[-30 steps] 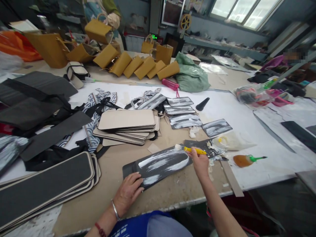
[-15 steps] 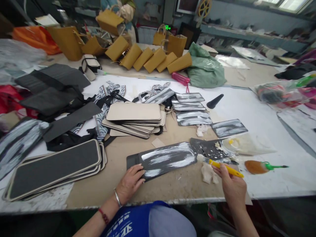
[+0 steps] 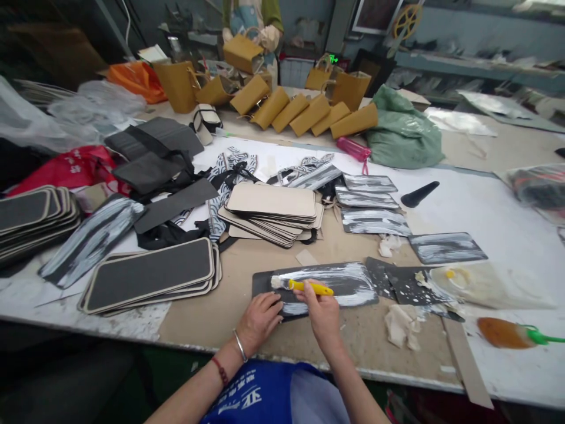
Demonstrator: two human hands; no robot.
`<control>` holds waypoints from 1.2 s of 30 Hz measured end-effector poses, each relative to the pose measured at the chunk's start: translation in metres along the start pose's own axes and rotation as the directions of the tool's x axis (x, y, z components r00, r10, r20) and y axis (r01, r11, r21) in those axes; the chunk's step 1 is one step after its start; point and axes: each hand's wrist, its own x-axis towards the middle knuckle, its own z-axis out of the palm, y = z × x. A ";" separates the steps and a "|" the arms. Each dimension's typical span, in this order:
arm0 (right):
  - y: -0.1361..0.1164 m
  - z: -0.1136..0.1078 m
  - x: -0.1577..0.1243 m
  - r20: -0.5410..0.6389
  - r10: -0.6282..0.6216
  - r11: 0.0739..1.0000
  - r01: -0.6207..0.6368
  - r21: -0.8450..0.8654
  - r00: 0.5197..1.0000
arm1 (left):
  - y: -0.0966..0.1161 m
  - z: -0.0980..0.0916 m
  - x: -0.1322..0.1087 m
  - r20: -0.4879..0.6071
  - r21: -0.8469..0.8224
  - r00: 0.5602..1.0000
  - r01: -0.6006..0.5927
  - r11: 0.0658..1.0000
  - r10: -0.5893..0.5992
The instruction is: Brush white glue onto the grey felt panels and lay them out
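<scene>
My right hand (image 3: 323, 315) grips a yellow-handled brush (image 3: 314, 288), its pale bristles touching the upper left part of a black panel (image 3: 353, 284) streaked with white paste. Flat on that panel's lower left edge rest the fingers of my left hand (image 3: 260, 321), spread and holding nothing. Left of it lies a stack of dark panels with beige rims (image 3: 150, 274). Behind, beige panels (image 3: 271, 200) are piled up. Several smaller white-streaked panels (image 3: 375, 222) lie to the right, near a paste-spattered black board (image 3: 404, 282) and a clear plastic bag of pale paste (image 3: 481, 285).
An amber bottle with a green nozzle (image 3: 503, 333) lies at the right, near crumpled beige scraps (image 3: 401, 324). Mustard-coloured bags (image 3: 311, 115) line the back beside a green sack (image 3: 399, 132). Black pieces and straps (image 3: 154, 153) crowd the left. A person (image 3: 251, 20) stands behind the table.
My right hand has carried the brush left, from the spattered board onto the panel's left part. More white covers the panel's right end. The view has shifted left.
</scene>
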 end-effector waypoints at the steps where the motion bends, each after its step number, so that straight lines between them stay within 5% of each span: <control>1: 0.001 -0.002 0.005 -0.019 -0.014 1.000 0.013 -0.022 1.000 | 0.000 0.001 0.000 -0.007 0.001 1.000 -0.002 1.000 0.002; 7: -0.014 -0.051 0.010 -0.295 -0.119 0.973 0.052 -0.225 0.948 | 0.001 0.001 -0.001 -0.015 0.006 1.000 0.020 1.000 -0.020; 13: -0.002 -0.036 -0.021 -0.098 0.032 0.998 -0.037 -0.056 0.995 | 0.001 0.001 -0.002 0.004 0.022 1.000 0.012 1.000 -0.012; 15: 0.007 -0.053 -0.019 -0.160 0.029 0.990 -0.051 -0.130 0.987 | 0.000 0.001 -0.002 0.005 0.020 1.000 0.008 1.000 -0.008; 17: 0.011 -0.092 -0.011 -0.371 -0.038 0.947 -0.085 -0.309 0.928 | -0.001 0.001 -0.002 0.004 0.020 1.000 0.009 1.000 -0.009; 19: 0.007 -0.137 -0.005 -0.547 -0.181 0.838 -0.163 -0.521 0.817 | 0.001 -0.001 -0.002 0.010 0.009 1.000 0.025 1.000 -0.025; 22: -0.007 -0.176 -0.005 -0.543 -0.361 0.706 -0.158 -0.691 0.758 | 0.004 -0.006 0.000 0.039 -0.057 0.996 0.079 0.995 -0.077; 25: -0.017 -0.169 -0.014 -0.428 -0.446 0.650 -0.043 -0.758 0.786 | 0.005 -0.008 0.008 0.012 -0.122 0.981 0.195 0.973 -0.195; 29: -0.016 -0.139 -0.021 -0.290 -0.426 0.697 0.107 -0.709 0.857 | -0.005 0.001 0.029 -0.057 -0.094 0.913 0.398 0.913 -0.404; 32: -0.006 -0.130 -0.019 -0.208 -0.386 0.759 0.181 -0.625 0.899 | -0.017 0.011 0.043 -0.011 -0.076 0.896 0.442 0.894 -0.444; 36: 0.008 -0.130 -0.016 -0.163 -0.409 0.757 0.234 -0.610 0.898 | -0.023 0.013 0.052 0.029 -0.046 0.891 0.453 0.890 -0.452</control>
